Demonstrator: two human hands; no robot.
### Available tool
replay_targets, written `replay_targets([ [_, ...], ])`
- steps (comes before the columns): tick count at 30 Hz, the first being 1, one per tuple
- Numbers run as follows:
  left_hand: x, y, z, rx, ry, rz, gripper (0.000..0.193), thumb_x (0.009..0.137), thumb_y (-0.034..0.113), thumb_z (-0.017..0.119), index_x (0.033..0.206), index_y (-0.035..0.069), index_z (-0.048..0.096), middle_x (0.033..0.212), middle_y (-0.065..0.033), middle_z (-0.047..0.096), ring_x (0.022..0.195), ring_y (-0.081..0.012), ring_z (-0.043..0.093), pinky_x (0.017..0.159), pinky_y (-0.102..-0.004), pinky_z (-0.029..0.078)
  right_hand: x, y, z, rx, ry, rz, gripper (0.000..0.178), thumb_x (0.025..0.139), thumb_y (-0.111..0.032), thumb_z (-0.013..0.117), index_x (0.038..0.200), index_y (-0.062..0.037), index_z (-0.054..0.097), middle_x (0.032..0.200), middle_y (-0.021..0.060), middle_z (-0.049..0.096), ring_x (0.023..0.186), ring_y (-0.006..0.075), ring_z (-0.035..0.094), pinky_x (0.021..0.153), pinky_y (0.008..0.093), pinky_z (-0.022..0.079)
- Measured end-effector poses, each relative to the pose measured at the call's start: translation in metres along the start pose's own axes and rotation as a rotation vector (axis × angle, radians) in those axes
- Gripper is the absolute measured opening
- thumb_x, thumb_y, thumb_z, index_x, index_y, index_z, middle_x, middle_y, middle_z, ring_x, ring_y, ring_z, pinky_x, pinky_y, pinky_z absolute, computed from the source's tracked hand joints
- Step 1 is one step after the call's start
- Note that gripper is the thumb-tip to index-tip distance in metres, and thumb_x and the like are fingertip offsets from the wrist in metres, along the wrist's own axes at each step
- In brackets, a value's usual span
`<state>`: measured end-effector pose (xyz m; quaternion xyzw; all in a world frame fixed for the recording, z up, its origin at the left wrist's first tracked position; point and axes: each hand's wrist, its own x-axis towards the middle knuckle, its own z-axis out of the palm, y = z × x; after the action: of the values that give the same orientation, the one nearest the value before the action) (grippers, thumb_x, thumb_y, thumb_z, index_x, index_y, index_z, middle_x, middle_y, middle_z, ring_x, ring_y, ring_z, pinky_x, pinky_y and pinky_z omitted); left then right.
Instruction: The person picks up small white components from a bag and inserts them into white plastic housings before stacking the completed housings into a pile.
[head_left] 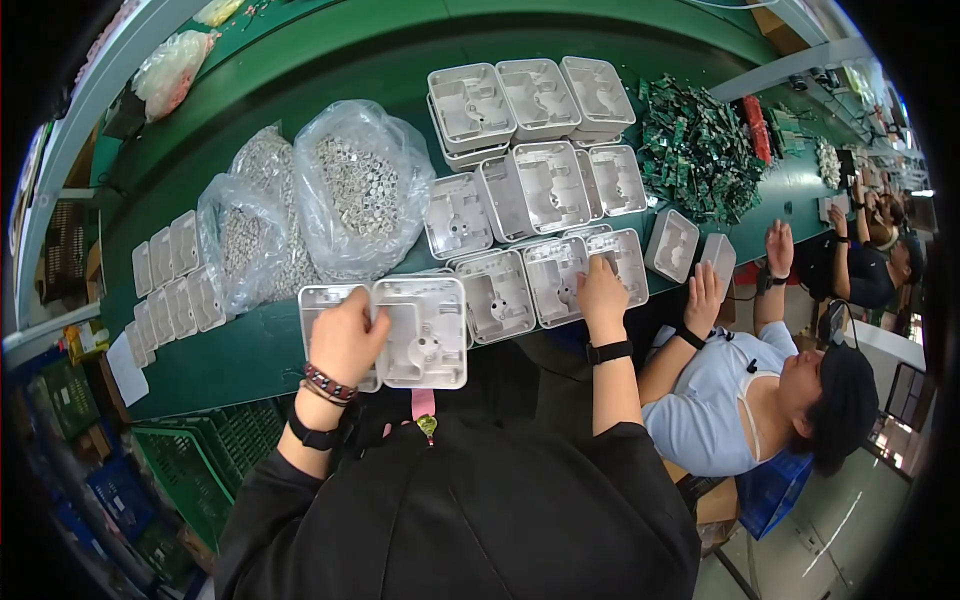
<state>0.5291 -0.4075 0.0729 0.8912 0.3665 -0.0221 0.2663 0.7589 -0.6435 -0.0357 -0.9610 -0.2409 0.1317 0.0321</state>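
My left hand (345, 340) grips the edge of a white square plastic housing (425, 335) that lies at the near edge of the green table (250, 350), with a second housing (318, 300) under the hand. My right hand (603, 295) rests on another white housing (590, 268) in a row of several such housings. More of these housings (530, 100) are laid out and stacked farther back on the table.
Clear plastic bags of small metal parts (355, 185) stand at the left. Small white covers (175, 275) lie in rows beside them. A heap of green circuit boards (695, 150) lies at the right. A co-worker in a light blue top (715, 395) sits at my right, hands on the table edge. Green crates (210, 450) stand below.
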Motion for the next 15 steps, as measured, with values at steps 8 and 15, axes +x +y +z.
replay_targets([
  [8,0.005,0.026,0.038,-0.089,-0.065,0.061,0.024,0.072,0.022,0.059,0.063,0.003,0.047,0.051,-0.0129,0.052,0.05,-0.0321,0.054,0.047,-0.0399,0.043,0.001,0.003,0.017,0.058,0.036,-0.026,0.026,0.075,-0.018,0.059,0.09,-0.0034,0.044,0.087,0.0131,0.053,0.076,0.033,0.057,0.061,0.0417,0.047],
  [15,0.028,0.042,0.092,0.036,-0.063,0.107,0.028,0.072,0.028,0.057,0.064,0.003,0.05,0.055,-0.0154,0.054,0.054,-0.0338,0.055,0.05,-0.043,0.043,-0.057,-0.064,-0.044,0.352,0.262,-0.37,0.026,0.07,-0.015,0.062,0.089,-0.0012,0.05,0.087,0.0133,0.048,0.077,0.0305,0.047,0.066,0.0384,0.039],
])
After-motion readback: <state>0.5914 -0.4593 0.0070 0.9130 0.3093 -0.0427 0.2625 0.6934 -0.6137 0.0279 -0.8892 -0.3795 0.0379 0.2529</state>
